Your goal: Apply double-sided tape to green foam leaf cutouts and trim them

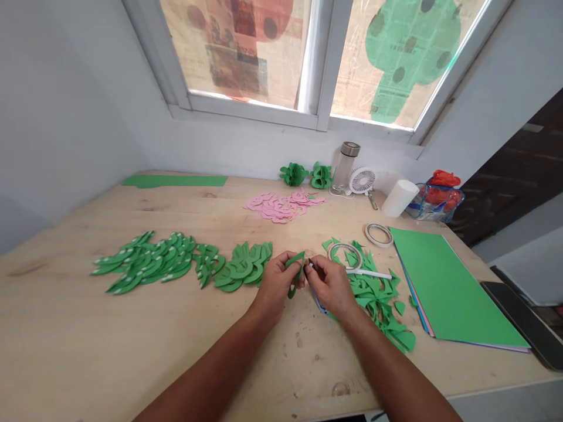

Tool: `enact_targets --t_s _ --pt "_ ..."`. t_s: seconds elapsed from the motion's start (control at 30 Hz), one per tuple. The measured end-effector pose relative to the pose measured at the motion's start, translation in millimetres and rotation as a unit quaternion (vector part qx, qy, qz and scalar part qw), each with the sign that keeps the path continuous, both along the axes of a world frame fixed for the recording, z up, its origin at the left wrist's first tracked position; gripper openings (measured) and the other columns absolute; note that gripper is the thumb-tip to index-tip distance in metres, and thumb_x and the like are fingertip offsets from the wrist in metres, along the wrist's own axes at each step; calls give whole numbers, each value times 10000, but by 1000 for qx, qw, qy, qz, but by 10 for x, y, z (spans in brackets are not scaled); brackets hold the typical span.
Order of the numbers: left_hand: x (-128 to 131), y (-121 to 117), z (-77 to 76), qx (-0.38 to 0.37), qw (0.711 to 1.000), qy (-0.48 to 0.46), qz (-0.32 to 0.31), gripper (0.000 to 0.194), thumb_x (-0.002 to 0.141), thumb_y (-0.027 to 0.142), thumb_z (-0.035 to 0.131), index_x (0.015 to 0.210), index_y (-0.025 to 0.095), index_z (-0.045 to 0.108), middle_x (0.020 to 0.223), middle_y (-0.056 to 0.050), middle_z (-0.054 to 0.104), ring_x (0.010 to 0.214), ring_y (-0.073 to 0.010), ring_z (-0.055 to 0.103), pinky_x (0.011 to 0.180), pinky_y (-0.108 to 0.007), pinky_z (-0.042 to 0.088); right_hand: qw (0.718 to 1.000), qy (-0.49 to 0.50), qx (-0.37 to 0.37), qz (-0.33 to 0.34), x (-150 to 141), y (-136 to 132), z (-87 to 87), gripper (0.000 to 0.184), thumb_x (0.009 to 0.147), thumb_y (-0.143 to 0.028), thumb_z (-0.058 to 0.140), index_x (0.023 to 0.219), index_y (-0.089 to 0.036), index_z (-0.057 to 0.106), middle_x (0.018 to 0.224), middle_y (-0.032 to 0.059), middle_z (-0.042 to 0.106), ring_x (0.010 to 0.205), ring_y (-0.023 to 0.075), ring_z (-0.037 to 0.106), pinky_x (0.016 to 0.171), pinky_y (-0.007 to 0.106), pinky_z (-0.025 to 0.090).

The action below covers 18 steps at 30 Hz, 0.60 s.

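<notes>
My left hand is closed on a curved green paper cutout, pinched between thumb and fingers. Close beside it, my right hand grips a small dark tool, its tip by the paper's edge; my fingers hide most of it. Under that hand a blue-grey object shows in part, and I cannot tell whether it belongs to the tool. A pile of plain green curved cutouts lies just left of my left hand. Green paper scraps spread to the right of my right hand.
Green cutouts with pale marks lie left. Behind are pink cutouts, two green paper shapes, a glass bottle and a small fan. Tape rolls, a white pen and coloured sheets are right.
</notes>
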State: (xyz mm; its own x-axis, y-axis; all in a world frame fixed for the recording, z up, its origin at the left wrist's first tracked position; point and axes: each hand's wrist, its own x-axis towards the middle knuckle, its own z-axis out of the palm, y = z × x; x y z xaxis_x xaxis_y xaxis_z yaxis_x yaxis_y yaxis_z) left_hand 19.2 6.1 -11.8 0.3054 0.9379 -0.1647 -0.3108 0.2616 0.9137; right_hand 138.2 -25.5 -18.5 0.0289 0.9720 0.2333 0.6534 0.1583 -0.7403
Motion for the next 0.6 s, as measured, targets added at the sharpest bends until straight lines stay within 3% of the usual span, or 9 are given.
enact_targets --t_s 0.6 --pt "-3 11 -14 8 1000 10 -2 188 646 318 630 646 160 530 429 50 483 387 -76 421 423 -202 330 999 -3 33 -14 10 -4 23 207 820 -254 446 644 -175 521 545 -35 437 517 99 393 499 214 277"
